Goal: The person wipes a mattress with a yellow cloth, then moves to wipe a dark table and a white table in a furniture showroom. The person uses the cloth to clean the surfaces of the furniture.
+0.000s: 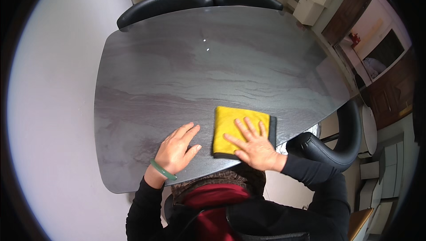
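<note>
Folded yellow cloth with a dark border (225, 123) under the right hand (256, 149), at the table's (177, 72) near edge.
The right fingers spread open, pressed flat; left of the cloth, the left hand (176, 150) is open, green bangle (162, 170) at its wrist. Black chairs (166, 8) stand along the far edge.

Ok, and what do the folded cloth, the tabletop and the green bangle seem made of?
Folded cloth: soft, matte textile, perhaps microfibre, judging by its folded layers.
Tabletop: stone, or stone-look glass or ceramic; streaked, with glossy reflections.
Green bangle: smooth, slightly shiny, possibly jade; glass could look alike.
</note>
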Demonstrator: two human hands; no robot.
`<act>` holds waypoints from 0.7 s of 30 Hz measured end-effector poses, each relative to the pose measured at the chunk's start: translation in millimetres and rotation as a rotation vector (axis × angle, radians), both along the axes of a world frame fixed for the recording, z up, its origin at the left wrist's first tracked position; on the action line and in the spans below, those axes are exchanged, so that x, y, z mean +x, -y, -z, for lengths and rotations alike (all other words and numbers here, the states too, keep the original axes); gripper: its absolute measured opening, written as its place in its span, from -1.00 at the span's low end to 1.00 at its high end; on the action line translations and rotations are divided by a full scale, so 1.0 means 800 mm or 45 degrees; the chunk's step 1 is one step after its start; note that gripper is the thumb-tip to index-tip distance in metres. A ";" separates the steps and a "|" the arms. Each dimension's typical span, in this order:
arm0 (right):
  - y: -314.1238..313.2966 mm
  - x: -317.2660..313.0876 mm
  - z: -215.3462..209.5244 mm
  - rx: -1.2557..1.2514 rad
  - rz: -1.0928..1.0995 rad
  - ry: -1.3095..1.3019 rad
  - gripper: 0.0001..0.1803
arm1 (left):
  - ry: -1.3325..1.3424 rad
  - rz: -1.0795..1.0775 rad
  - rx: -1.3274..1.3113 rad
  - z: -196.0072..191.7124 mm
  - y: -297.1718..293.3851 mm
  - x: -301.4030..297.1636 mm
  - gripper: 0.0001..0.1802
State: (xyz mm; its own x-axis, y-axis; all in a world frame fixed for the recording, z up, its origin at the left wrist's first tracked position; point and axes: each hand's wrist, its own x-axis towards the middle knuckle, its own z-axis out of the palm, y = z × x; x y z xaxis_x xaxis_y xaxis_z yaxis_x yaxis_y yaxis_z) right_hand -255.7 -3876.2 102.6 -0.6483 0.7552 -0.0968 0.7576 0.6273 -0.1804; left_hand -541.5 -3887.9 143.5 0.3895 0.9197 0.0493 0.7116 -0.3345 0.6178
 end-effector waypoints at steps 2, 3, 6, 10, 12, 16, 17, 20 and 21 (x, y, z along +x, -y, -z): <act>-0.020 0.032 0.009 0.058 0.189 0.064 -0.35 | -0.033 -0.045 -0.004 -0.002 0.001 0.000 -0.46; -0.039 0.057 0.013 0.068 0.355 0.133 -0.34 | -0.050 -0.052 0.009 0.002 -0.002 0.001 -0.46; -0.099 0.156 0.028 0.078 0.926 0.144 -0.39 | -0.100 -0.056 0.082 0.012 -0.018 0.010 -0.48; -0.182 0.266 0.049 0.012 1.400 0.195 -0.39 | -0.132 -0.061 0.153 0.024 -0.039 0.015 -0.47; -0.219 0.284 0.053 -0.022 1.533 0.131 -0.38 | -0.128 -0.104 0.166 0.028 -0.042 0.014 -0.47; -0.287 0.264 0.055 -0.012 1.674 0.083 -0.36 | -0.025 -0.143 0.152 0.034 -0.055 0.010 -0.50; -0.305 0.247 0.054 -0.011 1.643 0.074 -0.36 | 0.019 -0.153 0.148 0.035 -0.057 0.009 -0.51; -0.363 0.176 0.056 0.015 1.503 0.075 -0.34 | 0.088 -0.196 0.229 0.033 -0.060 0.008 -0.53; -0.377 0.136 0.051 0.029 1.429 0.076 -0.34 | 0.105 -0.208 0.257 0.030 -0.061 0.008 -0.53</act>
State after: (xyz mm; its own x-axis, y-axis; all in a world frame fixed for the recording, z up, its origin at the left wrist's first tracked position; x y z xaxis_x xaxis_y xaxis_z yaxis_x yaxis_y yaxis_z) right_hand -147.1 -3574.8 61.8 0.4054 0.9103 -0.0838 0.9024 -0.4131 -0.1224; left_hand -535.0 -3839.4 119.8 0.2237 0.9384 0.2635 0.7161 -0.3417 0.6086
